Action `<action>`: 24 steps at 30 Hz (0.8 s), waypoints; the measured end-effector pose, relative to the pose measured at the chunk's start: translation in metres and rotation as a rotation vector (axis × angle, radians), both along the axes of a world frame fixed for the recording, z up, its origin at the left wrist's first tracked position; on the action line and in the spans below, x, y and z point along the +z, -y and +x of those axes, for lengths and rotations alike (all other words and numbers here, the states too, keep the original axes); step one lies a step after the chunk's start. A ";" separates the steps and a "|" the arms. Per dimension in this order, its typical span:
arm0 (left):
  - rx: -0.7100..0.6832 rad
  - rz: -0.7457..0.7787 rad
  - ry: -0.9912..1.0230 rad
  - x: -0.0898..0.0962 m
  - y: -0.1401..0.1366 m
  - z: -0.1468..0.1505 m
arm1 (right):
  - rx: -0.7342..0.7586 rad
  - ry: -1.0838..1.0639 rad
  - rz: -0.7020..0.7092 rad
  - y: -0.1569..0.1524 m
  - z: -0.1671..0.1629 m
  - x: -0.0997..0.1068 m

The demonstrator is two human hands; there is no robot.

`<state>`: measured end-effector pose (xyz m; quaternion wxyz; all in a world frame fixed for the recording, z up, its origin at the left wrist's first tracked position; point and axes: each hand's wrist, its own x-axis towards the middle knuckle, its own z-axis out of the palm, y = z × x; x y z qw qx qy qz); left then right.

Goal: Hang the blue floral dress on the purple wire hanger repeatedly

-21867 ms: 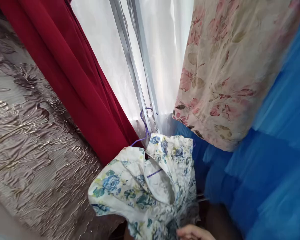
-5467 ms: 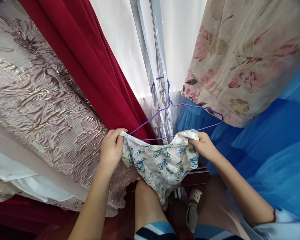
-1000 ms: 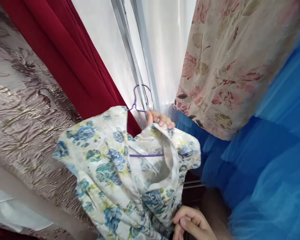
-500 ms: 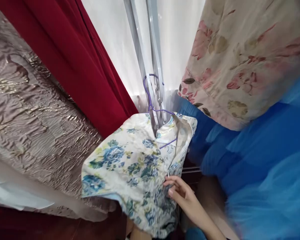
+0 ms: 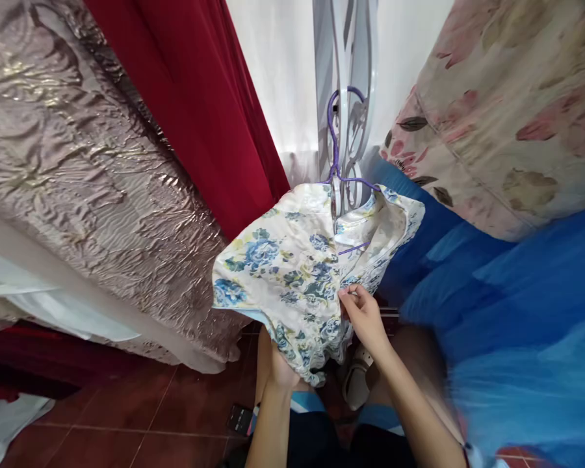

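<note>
A white blouse point(image 5: 292, 260) with blue flowers hangs, front opening spread at the neck, on a purple hanger point(image 5: 335, 149). My right hand point(image 5: 365, 318) is closed in a pinch at the lower end of that opening, thumb and forefinger on the cloth edge. Whatever small part lies between the fingertips is too small to make out. Lower down, my left hand point(image 5: 283, 369) holds the gathered bottom of the blouse from below. Its fingers are mostly hidden by the cloth, which is drawn out toward me.
The hanger hooks onto a white metal stand point(image 5: 341, 39). Red cloth point(image 5: 190, 97) and shiny embossed fabric point(image 5: 141, 214) hang left. Flowered cloth point(image 5: 492, 123) and blue tulle point(image 5: 517, 325) hang right. Below are a phone point(image 5: 240, 418), a light clog point(image 5: 358, 380) and tiled floor point(image 5: 170, 400).
The view has shifted, so the blouse sits higher and further right. My left forearm has come into sight. My right hand stays at the opening; the small white piece at its fingertips no longer shows.
</note>
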<state>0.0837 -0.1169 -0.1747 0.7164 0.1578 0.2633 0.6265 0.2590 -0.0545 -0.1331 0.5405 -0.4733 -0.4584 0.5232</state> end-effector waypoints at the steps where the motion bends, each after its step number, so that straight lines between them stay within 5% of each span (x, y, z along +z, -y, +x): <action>1: 0.042 -0.012 -0.008 -0.001 0.001 0.003 | -0.003 -0.001 0.000 -0.001 0.001 0.000; 4: 0.144 -0.044 -0.027 0.001 0.003 0.017 | 0.014 0.004 -0.002 -0.005 0.003 0.000; 9: 0.128 -0.028 -0.073 0.017 0.007 0.031 | 0.023 0.009 -0.021 -0.006 0.004 -0.002; 24: 0.223 -0.091 -0.200 0.031 0.025 0.031 | 0.244 -0.070 -0.053 0.011 0.001 0.002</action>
